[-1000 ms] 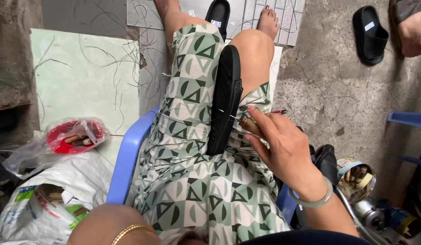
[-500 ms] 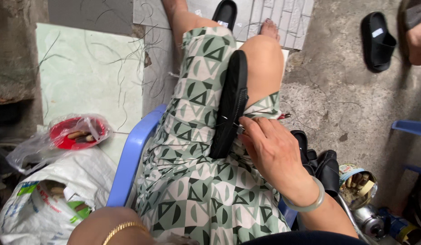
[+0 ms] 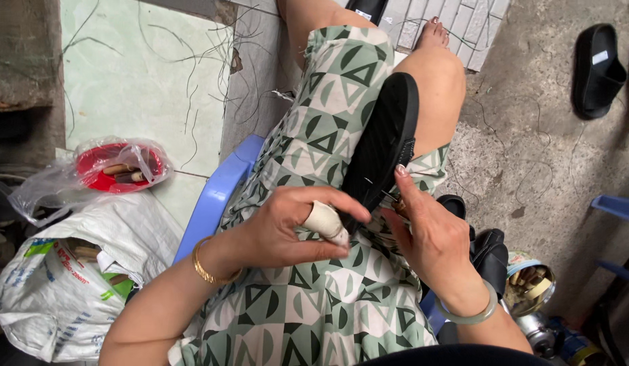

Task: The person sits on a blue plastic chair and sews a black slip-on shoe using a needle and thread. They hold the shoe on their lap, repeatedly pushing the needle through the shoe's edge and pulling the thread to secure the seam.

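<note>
A black shoe sole (image 3: 386, 139) lies lengthwise along my right thigh, on green patterned cloth (image 3: 314, 122). My right hand (image 3: 426, 234) is at its near end, fingers closed on a small tool with a brown handle (image 3: 398, 203) and a thin needle pressed against the sole's edge. My left hand (image 3: 294, 227) rests over my lap and touches the sole's near end; its index finger is wrapped in a white bandage (image 3: 327, 222). A gold bangle sits on my left wrist, a pale green one on my right.
I sit on a blue plastic chair (image 3: 216, 196). A red bowl in a clear bag (image 3: 114, 166) and a white sack (image 3: 64, 285) lie to the left. Black shoe parts (image 3: 487, 251) and a tin (image 3: 528, 281) sit to the right, a black sandal (image 3: 596, 68) farther off.
My left hand has come up from the lower edge and now reaches the near end of the sole. My right hand stays at the sole with the tool. The view has shifted slightly.
</note>
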